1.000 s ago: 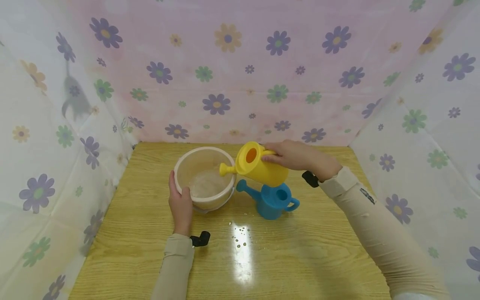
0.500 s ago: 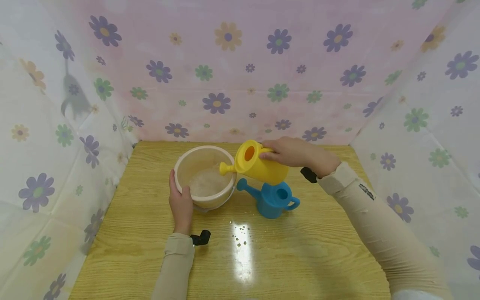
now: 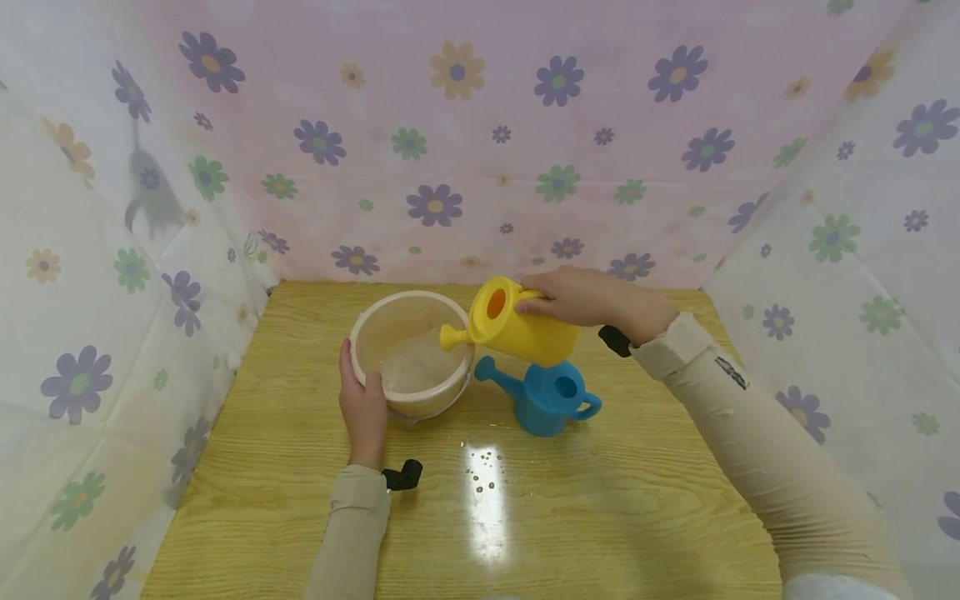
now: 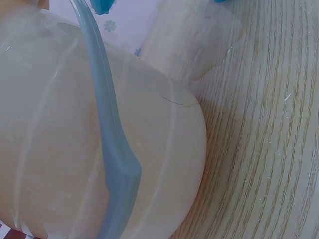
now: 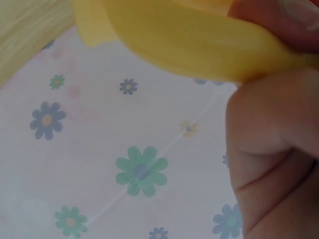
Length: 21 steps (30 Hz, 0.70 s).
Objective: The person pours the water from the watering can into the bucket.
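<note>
Tipping slightly higher than before, yellow watering can point(image 3: 517, 327) pinched by right hand point(image 3: 581, 297) fingers point(image 3: 534, 305), spout over bowl point(image 3: 408, 354).

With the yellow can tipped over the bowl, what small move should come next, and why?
Probably tilt the yellow watering can slightly further: the right hand holds its spout over the bowl, which the left hand steadies, and no stream is visible.
</note>
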Available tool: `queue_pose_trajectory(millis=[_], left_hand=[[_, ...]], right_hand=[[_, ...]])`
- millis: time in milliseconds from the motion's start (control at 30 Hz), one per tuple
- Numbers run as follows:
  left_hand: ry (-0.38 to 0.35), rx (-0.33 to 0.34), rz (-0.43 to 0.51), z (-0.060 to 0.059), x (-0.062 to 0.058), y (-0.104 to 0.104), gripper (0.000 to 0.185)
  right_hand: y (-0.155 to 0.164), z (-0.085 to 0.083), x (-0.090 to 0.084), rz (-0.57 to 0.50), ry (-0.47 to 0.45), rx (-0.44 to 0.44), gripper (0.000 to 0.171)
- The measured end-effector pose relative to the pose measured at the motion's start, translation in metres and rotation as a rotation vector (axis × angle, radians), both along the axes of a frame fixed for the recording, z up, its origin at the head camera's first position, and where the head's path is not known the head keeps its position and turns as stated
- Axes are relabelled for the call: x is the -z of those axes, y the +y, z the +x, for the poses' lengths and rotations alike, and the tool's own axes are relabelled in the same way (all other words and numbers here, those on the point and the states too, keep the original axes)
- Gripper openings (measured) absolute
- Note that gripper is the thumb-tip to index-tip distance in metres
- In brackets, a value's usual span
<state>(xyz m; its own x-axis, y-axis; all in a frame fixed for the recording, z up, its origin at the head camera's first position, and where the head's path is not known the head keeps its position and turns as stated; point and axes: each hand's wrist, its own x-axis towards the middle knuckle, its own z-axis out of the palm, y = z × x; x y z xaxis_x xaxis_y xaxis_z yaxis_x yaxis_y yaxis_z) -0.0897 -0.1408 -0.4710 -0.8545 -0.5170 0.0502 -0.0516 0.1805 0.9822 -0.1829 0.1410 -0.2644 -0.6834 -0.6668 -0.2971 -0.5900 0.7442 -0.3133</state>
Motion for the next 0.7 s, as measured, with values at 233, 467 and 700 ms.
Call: queue_pose_trajectory(millis=[233, 467, 700], left_hand=[[0.001, -0.001, -0.002, -0.0003, -0.001, 0.001, 0.064], [-0.009, 0.006, 0.009, -0.0006, -0.0011, 0.0012, 0.065], [-0.02, 0.009, 0.0, 0.0001, -0.0005, 0.0001, 0.064]], right_hand=[[-0.0021, -0.0018, 0.0012, 0.026, 0.014, 0.01, 0.032], [-0.0048, -0.0018, -0.0022, 0.032, 0.005, 0.005, 0.03], [-0.0067, 0.0006, -0.0043, 0.022, -0.01, -0.003, 0.03]])
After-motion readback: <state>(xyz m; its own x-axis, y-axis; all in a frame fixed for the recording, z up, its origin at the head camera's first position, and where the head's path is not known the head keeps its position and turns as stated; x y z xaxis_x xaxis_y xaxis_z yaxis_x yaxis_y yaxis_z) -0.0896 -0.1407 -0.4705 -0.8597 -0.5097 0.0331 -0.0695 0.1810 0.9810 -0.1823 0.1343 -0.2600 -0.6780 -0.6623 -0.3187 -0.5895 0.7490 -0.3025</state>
